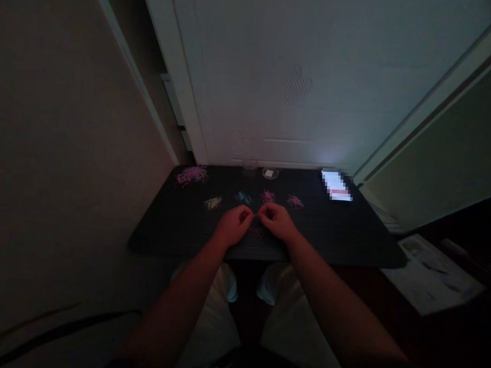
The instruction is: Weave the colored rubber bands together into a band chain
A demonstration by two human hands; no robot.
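My left hand (236,225) and my right hand (277,220) meet over the middle of the dark table (336,239), fingertips pinched close together. Between them shows a hint of something thin, too small and dim to name. Just below the fingers lie a few thin purplish pieces (256,233). Beyond my hands sit small heaps of thin pieces: a pale yellow heap (212,203), a blue heap (243,197), a pinkish-red heap (268,196) and a pink-purple heap (295,201). A larger mixed pink-purple pile (192,175) rests at the far left corner.
At the back edge stand a clear round container (249,164) and a clear round lid (270,173) with a white square on it. A lit phone (337,185) lies at the back right. Behind the table rises a white panel (243,59). Printed sheets (437,274) lie low at right.
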